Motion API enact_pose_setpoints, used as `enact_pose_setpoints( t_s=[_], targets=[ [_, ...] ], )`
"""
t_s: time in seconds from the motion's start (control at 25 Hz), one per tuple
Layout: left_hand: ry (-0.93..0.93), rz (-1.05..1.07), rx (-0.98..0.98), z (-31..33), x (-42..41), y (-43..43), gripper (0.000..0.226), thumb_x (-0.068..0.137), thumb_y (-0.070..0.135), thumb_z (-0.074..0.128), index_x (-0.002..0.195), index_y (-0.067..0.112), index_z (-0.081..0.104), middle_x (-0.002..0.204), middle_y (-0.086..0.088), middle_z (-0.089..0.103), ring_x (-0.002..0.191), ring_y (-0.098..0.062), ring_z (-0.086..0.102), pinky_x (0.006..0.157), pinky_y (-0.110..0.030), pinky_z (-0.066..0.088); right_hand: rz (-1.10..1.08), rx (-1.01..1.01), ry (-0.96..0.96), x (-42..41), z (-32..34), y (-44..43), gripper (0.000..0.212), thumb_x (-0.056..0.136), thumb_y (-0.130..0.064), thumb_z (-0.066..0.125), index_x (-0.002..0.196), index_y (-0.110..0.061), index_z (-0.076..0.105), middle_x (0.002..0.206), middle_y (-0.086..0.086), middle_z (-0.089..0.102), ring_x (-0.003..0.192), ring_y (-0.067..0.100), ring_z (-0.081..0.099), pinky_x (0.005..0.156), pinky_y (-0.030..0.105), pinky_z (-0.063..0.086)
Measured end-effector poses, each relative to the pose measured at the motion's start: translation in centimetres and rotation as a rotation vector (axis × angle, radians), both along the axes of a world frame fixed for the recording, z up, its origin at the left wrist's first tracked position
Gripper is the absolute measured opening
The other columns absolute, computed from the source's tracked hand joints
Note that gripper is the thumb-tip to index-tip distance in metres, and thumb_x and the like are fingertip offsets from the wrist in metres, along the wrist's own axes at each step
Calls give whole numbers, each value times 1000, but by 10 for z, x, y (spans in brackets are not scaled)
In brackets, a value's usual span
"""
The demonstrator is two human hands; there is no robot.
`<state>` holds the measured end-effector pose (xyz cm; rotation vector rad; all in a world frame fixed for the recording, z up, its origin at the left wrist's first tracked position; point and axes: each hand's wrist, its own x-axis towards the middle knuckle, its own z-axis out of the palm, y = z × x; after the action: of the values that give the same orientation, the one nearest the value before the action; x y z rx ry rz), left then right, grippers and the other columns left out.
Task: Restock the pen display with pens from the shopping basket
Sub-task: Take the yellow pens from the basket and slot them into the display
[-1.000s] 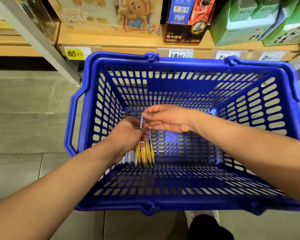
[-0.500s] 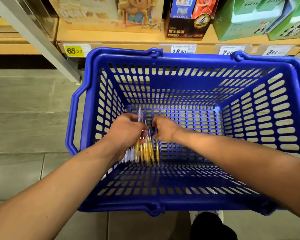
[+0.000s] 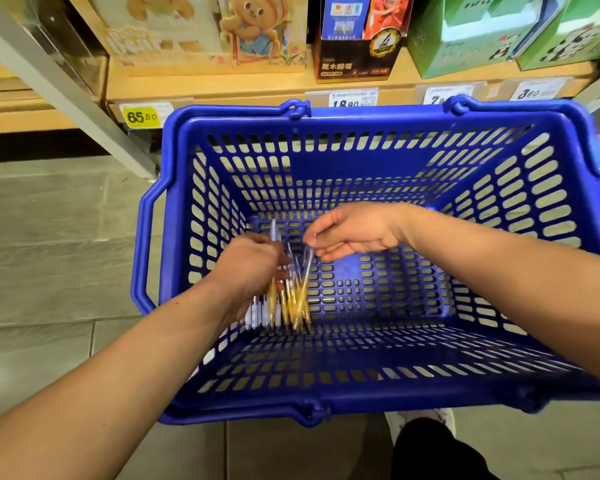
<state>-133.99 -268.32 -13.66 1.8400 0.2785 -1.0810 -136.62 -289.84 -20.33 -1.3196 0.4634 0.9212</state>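
Inside blue shopping basket (image 3: 378, 114): left hand (image 3: 246, 265) fingers clamped round pen bundle (image 3: 291, 299), yellow grips down, likely gathering for one carry; right hand (image 3: 357, 233) fingertips pinch top of single pen (image 3: 307, 268), seemingly feeding bundle. Pen display out of view.

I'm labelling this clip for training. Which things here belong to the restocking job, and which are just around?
In the job:
bundle of pens, gripped by the left hand; right hand by its top end; blue basket.

Just there:
yellow price tag, bear-print box, dark pencil box, green boxes, shelf.
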Motion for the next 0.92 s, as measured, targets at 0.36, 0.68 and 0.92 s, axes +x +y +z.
enact_pose_setpoints(
  t_s=[0.36,0.68,0.92],
  targets=[
    [97,-46,-122,10,-2,-3,20,106,25,54,116,10,62,70,1,59,54,-8,52,53,-25,47,-222,294,-117,8,16,29,21,97,-19,64,114,-8,69,109,8,76,104,17,72,87,24,57],
    [61,3,-114,16,1,10,14,104,14,53,117,14,59,70,3,50,53,-7,45,44,-22,43,257,-744,-172,-4,-35,54,39,87,-56,68,107,-22,64,88,-5,69,87,13,67,76,30,52],
    [124,50,-167,17,-1,15,16,107,14,48,121,10,55,65,0,60,52,-9,54,48,-24,50,229,-774,-66,3,-57,80,30,87,-39,75,100,-13,67,89,3,69,73,15,65,75,30,61]
  ],
)
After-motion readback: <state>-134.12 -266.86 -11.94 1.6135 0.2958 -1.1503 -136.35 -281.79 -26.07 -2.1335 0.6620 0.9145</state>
